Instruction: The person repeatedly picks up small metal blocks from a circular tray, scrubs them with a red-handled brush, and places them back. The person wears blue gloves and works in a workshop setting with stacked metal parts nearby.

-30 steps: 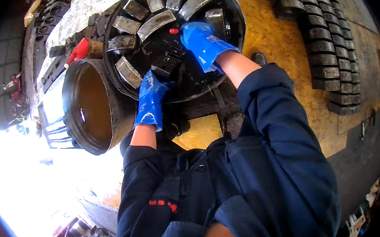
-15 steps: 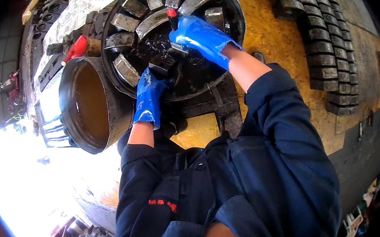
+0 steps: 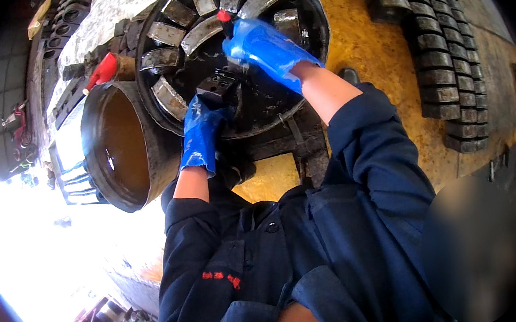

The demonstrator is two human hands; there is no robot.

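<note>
In my gloved left hand is a dark metal block with holes in its face, gripped at its near end over a round black basin. My gloved right hand is wrapped round a black-handled tool with a red end. The tool's working end is beside the block's far right corner; my glove partly hides it, so its kind is unclear. Dark, wet liquid glistens in the basin. Several curved metal segments are arranged around its inner edge.
Left of the basin stands a metal drum holding brownish liquid. A red-ended object lies behind it. Rows of dark metal blocks line the yellow oily surface at right. A blurred patch covers the lower right.
My right hand has shifted slightly left with the tool. The block in my left hand has turned a little, showing more of its holed face.
</note>
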